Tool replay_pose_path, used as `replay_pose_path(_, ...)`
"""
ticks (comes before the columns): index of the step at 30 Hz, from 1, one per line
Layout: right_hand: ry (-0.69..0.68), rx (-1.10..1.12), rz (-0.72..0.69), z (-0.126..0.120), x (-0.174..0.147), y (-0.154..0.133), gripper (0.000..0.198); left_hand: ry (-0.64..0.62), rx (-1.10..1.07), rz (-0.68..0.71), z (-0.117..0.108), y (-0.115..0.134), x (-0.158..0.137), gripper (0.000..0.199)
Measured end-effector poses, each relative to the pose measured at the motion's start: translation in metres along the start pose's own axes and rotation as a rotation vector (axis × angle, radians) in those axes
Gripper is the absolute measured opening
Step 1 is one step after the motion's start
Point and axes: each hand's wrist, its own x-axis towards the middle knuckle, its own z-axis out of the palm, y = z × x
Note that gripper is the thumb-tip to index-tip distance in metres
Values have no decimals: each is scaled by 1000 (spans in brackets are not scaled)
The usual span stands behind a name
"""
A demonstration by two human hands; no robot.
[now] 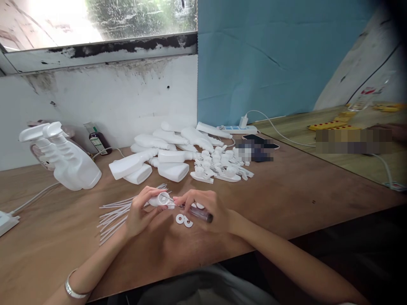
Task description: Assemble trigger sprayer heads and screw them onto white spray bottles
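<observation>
Between the fingers of my left hand [142,212] is a white spray bottle trigger head [155,200], its round opening turned toward my right. My right hand [208,207] grips a screwdriver [199,213] with a clear, dark-ended handle, and its thin shaft points into that opening. I cannot make out exactly where the tip touches. Small white ring washers [180,218] lie on the table just below, some partly hidden by my right hand. Several thin white tubes [111,216] are fanned out beside my left wrist.
White bottles [173,167] lie heaped behind my hands, next to a pile of trigger heads [219,163]. Two assembled spray bottles [74,165] stand at left near a dark bottle [98,140]. A phone [260,142] and power strip [238,128] sit at the back.
</observation>
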Motion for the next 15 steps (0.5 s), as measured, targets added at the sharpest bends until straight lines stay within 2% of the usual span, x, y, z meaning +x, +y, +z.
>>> replay_pose_path(5,115,301,366,-11,6,-3,15,-46,-48,46,1,0,0,29)
replay_pose_path(7,146,378,467,-14,8,-3,20,-65,-37,68,1,0,0,29)
replay_pose_path(15,222,530,533,-16,10,-2,22,-133,58,258,0,-4,3,32)
